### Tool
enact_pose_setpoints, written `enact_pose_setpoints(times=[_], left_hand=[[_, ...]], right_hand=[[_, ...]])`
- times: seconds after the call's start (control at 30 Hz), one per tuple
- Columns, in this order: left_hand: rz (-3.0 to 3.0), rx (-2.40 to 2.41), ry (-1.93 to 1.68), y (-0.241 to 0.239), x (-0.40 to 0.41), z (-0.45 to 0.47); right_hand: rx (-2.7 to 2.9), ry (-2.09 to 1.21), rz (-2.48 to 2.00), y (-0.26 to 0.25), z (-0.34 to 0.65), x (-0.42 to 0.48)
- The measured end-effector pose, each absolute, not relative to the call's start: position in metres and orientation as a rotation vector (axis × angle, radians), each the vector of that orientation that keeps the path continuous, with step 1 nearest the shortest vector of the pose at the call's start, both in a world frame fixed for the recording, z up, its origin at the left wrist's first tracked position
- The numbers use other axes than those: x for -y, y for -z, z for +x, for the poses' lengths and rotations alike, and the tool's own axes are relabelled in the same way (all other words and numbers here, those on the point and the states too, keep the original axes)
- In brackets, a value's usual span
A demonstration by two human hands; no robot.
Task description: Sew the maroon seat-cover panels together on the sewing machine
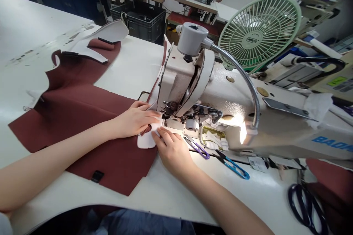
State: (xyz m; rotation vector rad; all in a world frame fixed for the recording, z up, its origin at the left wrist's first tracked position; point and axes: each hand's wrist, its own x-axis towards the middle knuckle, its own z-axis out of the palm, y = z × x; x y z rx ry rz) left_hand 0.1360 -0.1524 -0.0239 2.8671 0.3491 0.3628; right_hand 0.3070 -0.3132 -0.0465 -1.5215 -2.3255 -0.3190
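Left hand [135,119] lies flat with fingers stretched out, gripping nothing. Its fingertips press the maroon fabric [82,110] and the far edge of the white patch [145,141], right at the presser foot of the sewing machine [220,95]. Right hand [173,150] is also flat and spread, no grasp, with fingertips resting on the patch's right edge, just near of the needle area. Patch sits on the fabric's right edge, between both hands. Fabric spreads left across the white counter [132,66]; its far end carries white-lined pieces, folded over. Black clip [97,176] lies on the fabric's near edge. Right of the right hand: purple snips [198,148], then blue snips [234,167], both lying on the counter by the machine base. Small tin [213,139] with white scraps sits just far of them. Gooseneck lamp [191,38] sits above the machine head, with a lit spot on the base. Green fan [259,31] is far right. Black scissors [306,205] lie at the near right corner, well apart from both hands.
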Motion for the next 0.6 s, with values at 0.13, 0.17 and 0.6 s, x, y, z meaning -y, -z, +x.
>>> enact_pose_setpoints(times=[0.13,0.17,0.6], left_hand=[[2.911,-0.439,-0.342,0.007,0.174,0.131],[2.938,-0.44,-0.345,0.003,0.183,0.129],[2.665,-0.623,-0.471,0.02,0.201,0.138]], right_hand=[[2.322,0.34,-1.559,0.043,0.308,0.311],[2.321,0.336,-1.567,0.042,0.307,0.311],[2.367,0.368,-1.503,0.043,0.302,0.324]])
